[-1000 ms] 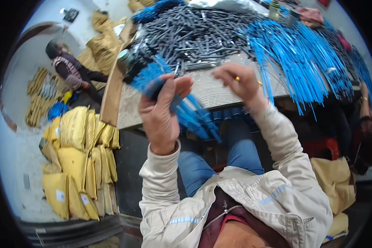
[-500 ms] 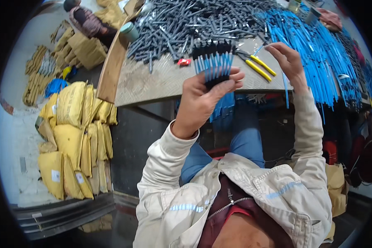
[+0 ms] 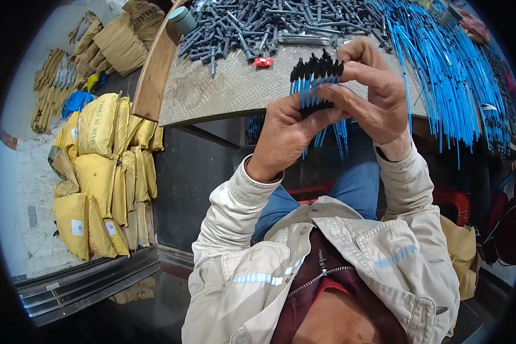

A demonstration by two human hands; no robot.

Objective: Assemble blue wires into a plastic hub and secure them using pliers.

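A row of thin blue rods (image 3: 307, 93) with black tips stands fanned out just in front of the table edge. My left hand (image 3: 283, 135) is closed around the rods below the tips, thumb across the front. From the right, my right hand (image 3: 378, 97) reaches to the same row, its thumb against the blue shafts and its bent fingers behind the tips at the right end. Lower ends of the rods hang beneath both hands. Exactly which rods the right fingertips pinch is partly hidden.
Dark grey plastic parts (image 3: 269, 26) are heaped on the table (image 3: 212, 97), near a small red packet (image 3: 263, 62). More blue rods (image 3: 441, 92) overhang its right edge. A wooden board (image 3: 153, 69) and green cup (image 3: 181, 20) border the left. Yellow sacks (image 3: 100, 129) are stacked beyond.
My right hand has come left from the loose blue rods to the row in my left hand. The yellow-handled pliers on the table are now out of sight. The view has shifted slightly.
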